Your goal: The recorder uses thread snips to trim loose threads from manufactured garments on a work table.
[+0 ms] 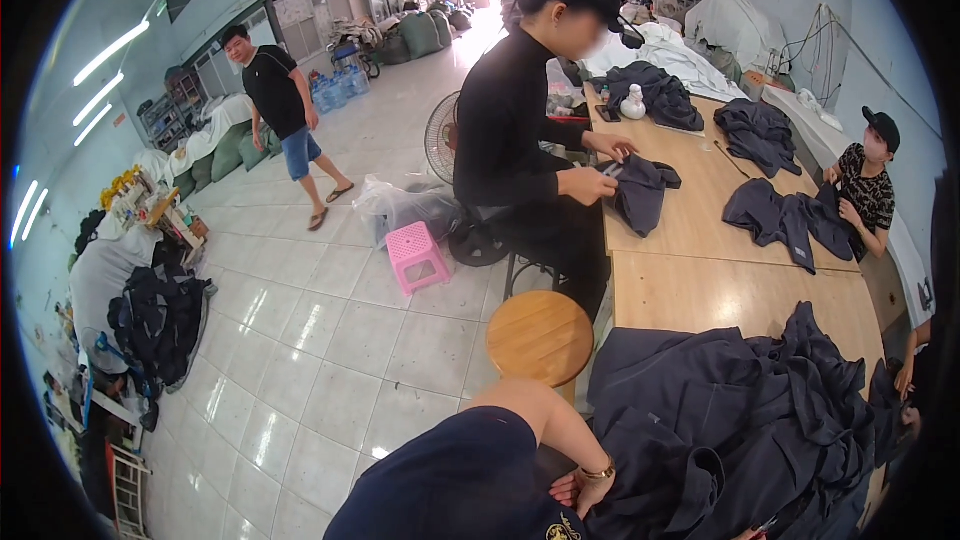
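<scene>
My left arm bends in from the lower edge, with a gold-coloured bracelet or watch at the wrist. My left hand (578, 490) has its fingers curled in beside a pile of dark grey garments (730, 410) on the near end of the table; what the fingers hold, if anything, is hidden. At the bottom edge, over the cloth, a small reddish and shiny patch shows. It may be the tip of my right hand (757, 532) with a small tool, but it is too cut off to make out.
A co-worker in black handles a dark cloth piece (645, 195) at the wooden table (740, 285). A round wooden stool (540, 338) and a pink plastic stool (417, 256) stand left of it. Other workers sit along the right side. Someone walks on the tiled floor (300, 340).
</scene>
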Motion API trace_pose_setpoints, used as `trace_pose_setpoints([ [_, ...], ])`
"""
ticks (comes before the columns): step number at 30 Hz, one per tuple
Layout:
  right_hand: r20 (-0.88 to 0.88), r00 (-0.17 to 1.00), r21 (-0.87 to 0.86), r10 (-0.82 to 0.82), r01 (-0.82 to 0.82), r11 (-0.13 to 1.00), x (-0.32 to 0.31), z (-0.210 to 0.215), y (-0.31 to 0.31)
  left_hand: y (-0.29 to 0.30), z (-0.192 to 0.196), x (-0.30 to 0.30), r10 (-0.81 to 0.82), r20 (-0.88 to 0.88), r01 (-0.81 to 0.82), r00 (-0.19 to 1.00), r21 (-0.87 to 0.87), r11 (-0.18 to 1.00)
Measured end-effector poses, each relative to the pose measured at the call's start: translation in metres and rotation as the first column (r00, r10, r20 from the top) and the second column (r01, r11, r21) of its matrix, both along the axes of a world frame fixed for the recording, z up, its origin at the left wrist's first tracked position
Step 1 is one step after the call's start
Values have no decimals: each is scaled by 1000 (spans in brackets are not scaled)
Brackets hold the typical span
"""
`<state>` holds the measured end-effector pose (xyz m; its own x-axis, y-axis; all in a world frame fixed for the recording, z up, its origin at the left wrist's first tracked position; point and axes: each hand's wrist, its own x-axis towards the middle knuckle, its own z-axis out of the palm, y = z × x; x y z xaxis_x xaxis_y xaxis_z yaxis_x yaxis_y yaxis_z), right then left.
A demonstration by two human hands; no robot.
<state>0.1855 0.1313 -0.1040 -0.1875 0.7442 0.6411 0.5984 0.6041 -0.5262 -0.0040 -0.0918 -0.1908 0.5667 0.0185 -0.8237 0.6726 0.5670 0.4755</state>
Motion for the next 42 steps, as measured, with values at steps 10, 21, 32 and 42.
trace_pose_setpoints([
  [10,12,1000,-168,-25,27,985,15,11,-24,1,-7,9,30,157,2,987,-201,980],
  [21,-536,843,-502,35,-352,790,-27,75,-89,-36,155,-90,719,524,-884,458,355,305],
  [32,109,967,-342,230,-181,922,-49,39,-111,15,108,-9,893,440,-894,-94,358,-270],
  [42,-401,899,-505,178,-379,776,-25,72,-133,40,132,-8,699,526,-871,-485,-213,-443],
])
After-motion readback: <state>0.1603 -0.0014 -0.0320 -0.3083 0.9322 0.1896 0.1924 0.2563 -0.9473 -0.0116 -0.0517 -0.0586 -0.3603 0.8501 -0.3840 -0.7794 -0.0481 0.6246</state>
